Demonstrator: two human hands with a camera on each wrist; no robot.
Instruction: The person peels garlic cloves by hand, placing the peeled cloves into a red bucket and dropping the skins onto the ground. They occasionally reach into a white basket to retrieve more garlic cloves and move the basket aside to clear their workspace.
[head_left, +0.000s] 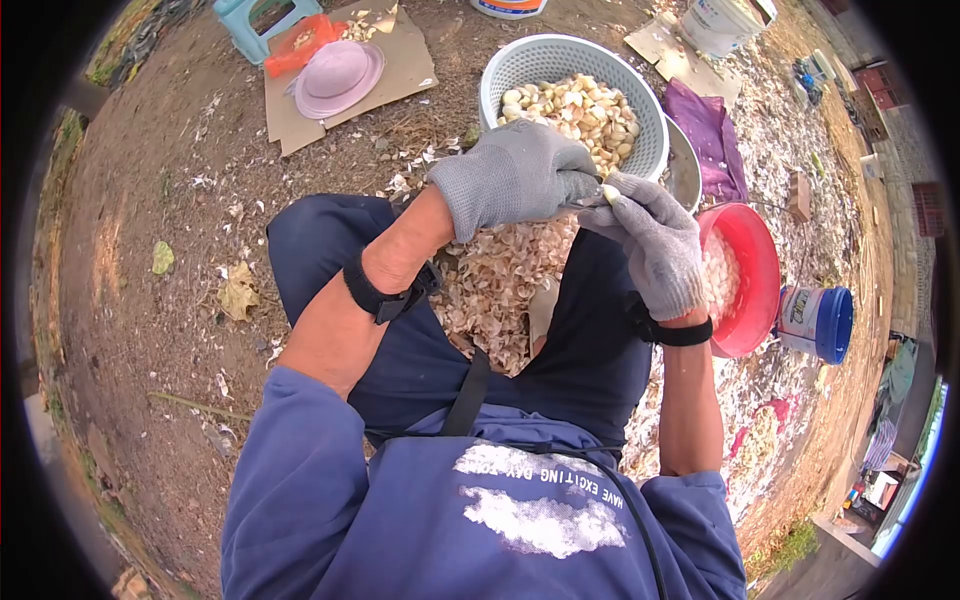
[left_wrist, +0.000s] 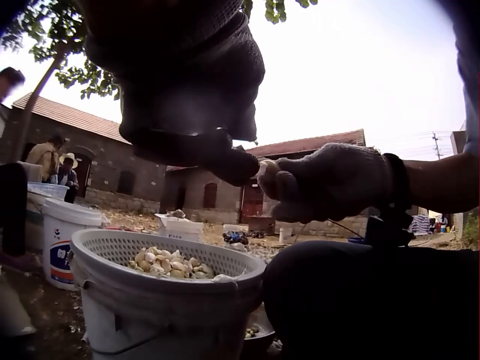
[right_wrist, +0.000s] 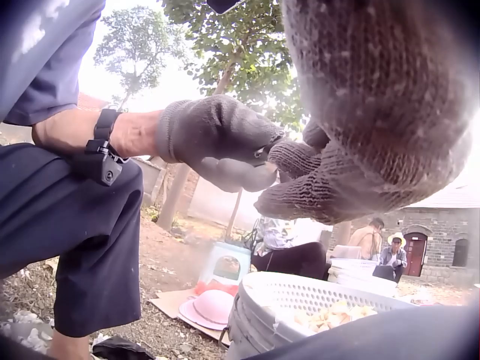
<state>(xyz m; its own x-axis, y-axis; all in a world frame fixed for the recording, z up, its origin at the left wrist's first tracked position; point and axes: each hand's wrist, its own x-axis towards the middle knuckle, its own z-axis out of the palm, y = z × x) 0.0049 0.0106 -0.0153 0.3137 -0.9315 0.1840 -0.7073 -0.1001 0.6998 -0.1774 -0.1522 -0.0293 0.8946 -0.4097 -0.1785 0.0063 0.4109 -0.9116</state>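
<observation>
Both hands meet in front of the knees, in grey knitted gloves. The right hand (head_left: pixel 655 240) pinches a pale garlic clove (head_left: pixel 611 194) between thumb and fingers. Against the clove, the left hand (head_left: pixel 520 175) has its fingers curled round what looks like a small metal blade (right_wrist: pixel 261 152), mostly hidden by the glove. Just beyond the hands stands a grey perforated basket (head_left: pixel 493 85) with unpeeled garlic cloves (head_left: pixel 590 105). A heap of papery garlic skins (head_left: pixel 500 290) lies between the legs. A red bucket (head_left: pixel 755 290) beside the right forearm holds whitish peeled cloves (head_left: pixel 720 275).
A blue-white tub (head_left: pixel 815 322) lies beyond the red bucket. A metal bowl (head_left: pixel 684 165) and purple cloth (head_left: pixel 705 140) are beside the basket. At the far left, a pink hat (head_left: pixel 340 75) rests on cardboard (head_left: pixel 400 70) near a blue stool (head_left: pixel 262 30). People (right_wrist: pixel 394 255) sit farther off.
</observation>
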